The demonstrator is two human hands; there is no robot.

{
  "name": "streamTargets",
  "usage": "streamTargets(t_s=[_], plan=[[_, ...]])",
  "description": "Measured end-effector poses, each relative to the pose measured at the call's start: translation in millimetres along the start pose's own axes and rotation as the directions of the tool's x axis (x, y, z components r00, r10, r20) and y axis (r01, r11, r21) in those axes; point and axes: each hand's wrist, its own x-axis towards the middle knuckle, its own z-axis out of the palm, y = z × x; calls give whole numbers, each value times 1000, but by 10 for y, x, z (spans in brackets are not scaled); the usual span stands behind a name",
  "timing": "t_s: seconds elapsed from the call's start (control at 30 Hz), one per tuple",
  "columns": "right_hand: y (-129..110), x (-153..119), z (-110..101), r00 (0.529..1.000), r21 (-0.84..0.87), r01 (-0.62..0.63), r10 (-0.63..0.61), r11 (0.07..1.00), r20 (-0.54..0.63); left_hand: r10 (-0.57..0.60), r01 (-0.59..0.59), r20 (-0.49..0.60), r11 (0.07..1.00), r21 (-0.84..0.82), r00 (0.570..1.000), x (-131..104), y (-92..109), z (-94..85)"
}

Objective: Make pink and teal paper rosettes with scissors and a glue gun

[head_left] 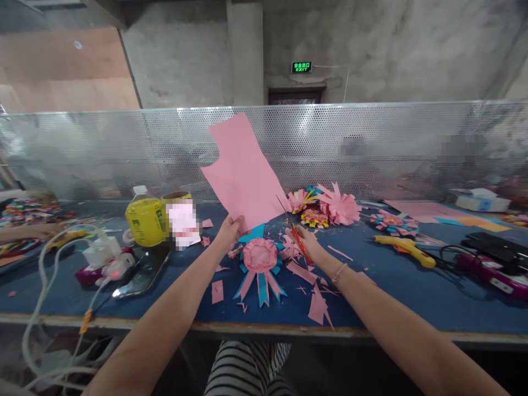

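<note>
A large sheet of pink paper [245,170], with a curved notch cut from its left side, is held up by its lower edge in my left hand [231,234]. My right hand [307,245] grips red-handled scissors [300,242], whose blades point up toward the sheet's lower right corner. Below, between my hands, a pink and blue paper rosette [260,258] with forked ribbon tails lies on the blue table [165,308]. Pink paper scraps [317,305] are scattered around it.
Pink and yellow paper flowers [336,203] stand behind my right hand. A yellow glue gun [406,250] and a purple power strip [490,275] lie right. On the left are a yellow bottle [144,220], a phone [142,272] and charging cables [41,275]. A perforated metal screen [165,148] borders the back.
</note>
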Motion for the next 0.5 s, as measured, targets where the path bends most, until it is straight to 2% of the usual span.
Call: streamTargets(t_s=[0.23,0.5], plan=[[-63,-36,12,999,50,26,-25,998,-23,2,-2,7,1000,-8,1000,-9,-3,25],[-48,-6,3,999,67,-36,37,997,-16,33,-33,-6,999,0,999,-11,21,21]])
